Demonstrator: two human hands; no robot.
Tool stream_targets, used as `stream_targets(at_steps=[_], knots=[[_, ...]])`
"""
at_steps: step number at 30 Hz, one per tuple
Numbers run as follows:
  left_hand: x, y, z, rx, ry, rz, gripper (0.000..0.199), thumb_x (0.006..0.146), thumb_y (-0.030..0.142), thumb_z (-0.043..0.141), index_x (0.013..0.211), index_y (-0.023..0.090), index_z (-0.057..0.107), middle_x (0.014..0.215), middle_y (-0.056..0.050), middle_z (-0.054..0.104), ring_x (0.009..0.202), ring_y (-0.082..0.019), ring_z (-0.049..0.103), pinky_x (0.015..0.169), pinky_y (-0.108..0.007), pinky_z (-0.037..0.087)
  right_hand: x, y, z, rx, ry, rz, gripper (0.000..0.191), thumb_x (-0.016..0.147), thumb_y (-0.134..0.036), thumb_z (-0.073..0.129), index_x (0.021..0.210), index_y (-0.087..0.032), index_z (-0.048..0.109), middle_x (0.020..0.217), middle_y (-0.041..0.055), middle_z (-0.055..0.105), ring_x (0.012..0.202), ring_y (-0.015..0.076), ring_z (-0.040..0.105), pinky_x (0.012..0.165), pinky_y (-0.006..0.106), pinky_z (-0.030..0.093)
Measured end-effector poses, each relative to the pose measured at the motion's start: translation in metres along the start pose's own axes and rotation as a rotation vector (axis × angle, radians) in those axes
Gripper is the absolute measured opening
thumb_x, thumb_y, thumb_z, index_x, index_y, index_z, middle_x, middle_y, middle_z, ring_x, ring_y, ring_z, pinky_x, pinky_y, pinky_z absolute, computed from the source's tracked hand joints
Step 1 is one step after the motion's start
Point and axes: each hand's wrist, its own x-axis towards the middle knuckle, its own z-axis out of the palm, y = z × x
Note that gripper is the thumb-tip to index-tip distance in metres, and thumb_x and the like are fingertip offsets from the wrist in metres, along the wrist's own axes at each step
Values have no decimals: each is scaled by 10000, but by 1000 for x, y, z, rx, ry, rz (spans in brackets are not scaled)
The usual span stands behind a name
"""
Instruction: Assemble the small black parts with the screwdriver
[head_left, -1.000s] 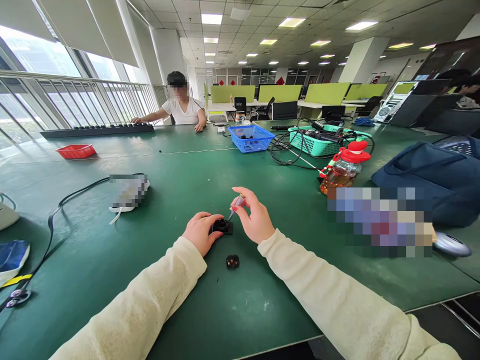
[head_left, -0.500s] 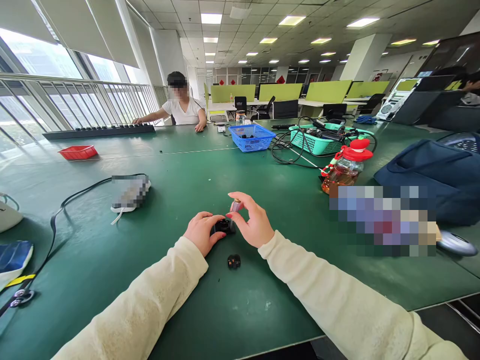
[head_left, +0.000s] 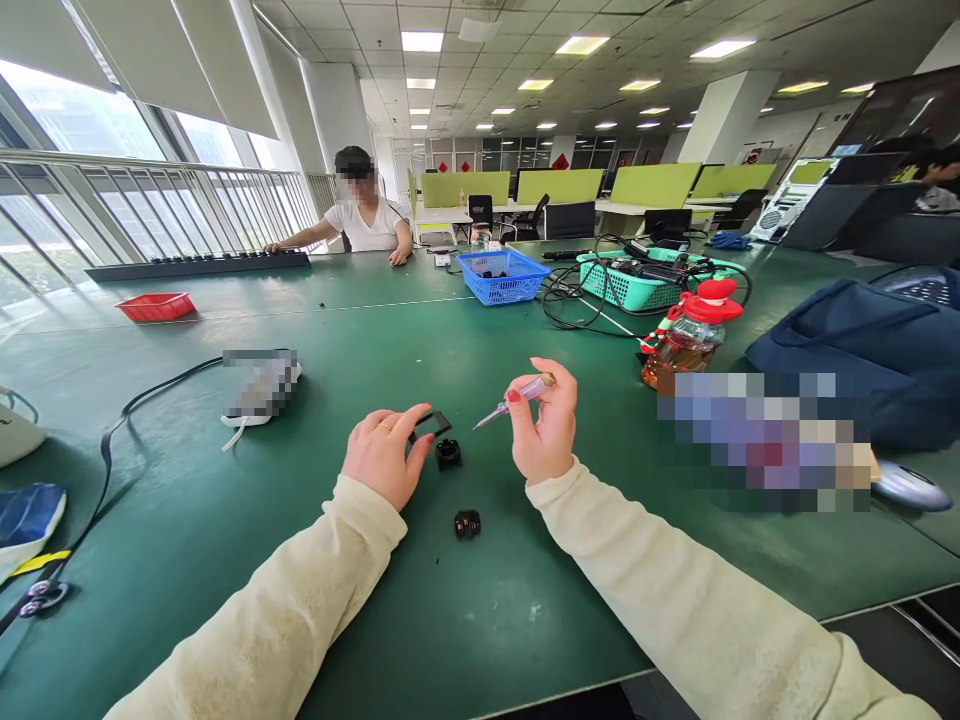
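Note:
Between the thumb and fingers of my left hand (head_left: 385, 452) is a flat black frame-like part (head_left: 433, 427), tilted. Just below it a small black block-shaped part (head_left: 448, 454) stands on the green table (head_left: 420, 620). My right hand (head_left: 546, 425) grips a screwdriver with a translucent purplish handle (head_left: 531, 388), its thin tip pointing left and down, a little apart from the black parts. Closer to my body lies another small black part (head_left: 467, 523) with coppery spots, touched by neither hand.
A blue basket (head_left: 502, 277), a green basket (head_left: 630, 285) with cables, and a red-lidded bottle (head_left: 686, 340) stand farther back. A red tray (head_left: 156, 306) is at left, a dark blue bag (head_left: 855, 360) at right. Another person (head_left: 367, 215) sits across the table.
My right hand has moved right with the screwdriver, away from the black parts. The frame-like part and the block-shaped part now show apart; my left hand has shifted slightly left.

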Motion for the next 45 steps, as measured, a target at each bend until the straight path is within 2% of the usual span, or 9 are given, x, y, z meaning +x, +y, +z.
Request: stream_targets(at_steps=[4, 8, 12, 16, 23, 33, 39, 42, 45], knots=[[-5, -6, -4, 168, -142, -85, 393, 883, 385, 449, 1214, 290, 639, 980, -92, 722, 1096, -346, 535, 946, -543, 415, 1, 4, 1, -21, -32, 55, 296, 922, -308, 513, 1188, -222, 417, 789, 6, 592, 680, 143, 587, 716, 336, 524], [-11, -12, 6, 142, -278, -86, 440, 835, 487, 511, 1168, 254, 677, 1274, -121, 616, 1247, -392, 448, 1026, -578, 363, -1, 4, 3, -40, -78, 66, 292, 918, -312, 514, 1182, -229, 421, 801, 5, 607, 674, 142, 596, 706, 330, 529], [-23, -2, 14, -114, -234, 95, 890, 689, 673, 616, 1423, 211, 419, 1557, -155, 270, 1402, -428, 239, 1087, -621, 282, -1, 4, 3, -54, -55, 75, 294, 917, -321, 515, 1181, -228, 428, 800, 5, 612, 678, 144, 604, 711, 326, 529], [-33, 17, 17, -225, -337, 193, 1183, 459, 735, 738, 1472, 326, 283, 1594, -128, 166, 1415, -494, 129, 1031, -757, 190, 0, 5, 3, -51, -45, 100, 299, 912, -308, 521, 1184, -222, 430, 807, 12, 619, 688, 146, 606, 721, 327, 529], [-23, 25, 25, -147, -354, 156, 398, 819, 460, 596, 1212, 394, 607, 1516, -39, 366, 1410, -410, 213, 1034, -769, 166, -1, 5, 4, -33, -44, 97, 289, 908, -290, 520, 1176, -220, 438, 804, 9, 617, 677, 140, 606, 720, 322, 532], [-7, 7, 36, -95, -268, 101, 187, 783, 312, 658, 957, 303, 724, 1173, -57, 565, 1131, -289, 521, 1033, -558, 388, 1, 9, 4, -57, -73, 98, 319, 899, -297, 524, 1193, -205, 440, 816, 15, 626, 670, 137, 602, 712, 319, 531], [-24, -30, 12, -170, -350, 215, 222, 752, 245, 644, 951, 293, 732, 1176, -54, 587, 1029, -225, 597, 991, -381, 482, 2, 10, 2, -75, -74, 99, 319, 894, -296, 524, 1191, -206, 452, 822, 15, 631, 676, 138, 604, 718, 317, 527], [-41, -72, -12, -224, -353, 209, 205, 776, 299, 590, 917, 282, 739, 1190, -63, 604, 1067, -221, 606, 1014, -345, 471, 1, 11, 3, -81, -75, 104, 325, 890, -292, 527, 1195, -208, 453, 825, 14, 631, 675, 136, 601, 718, 317, 523], [-56, -125, -37, -167, -255, 68, 293, 811, 456, 519, 883, 280, 741, 1168, -71, 627, 1053, -232, 619, 996, -342, 484, 0, 11, 4, -92, -88, 110, 320, 885, -292, 529, 1186, -211, 460, 815, 15, 628, 674, 140, 599, 703, 314, 517]])
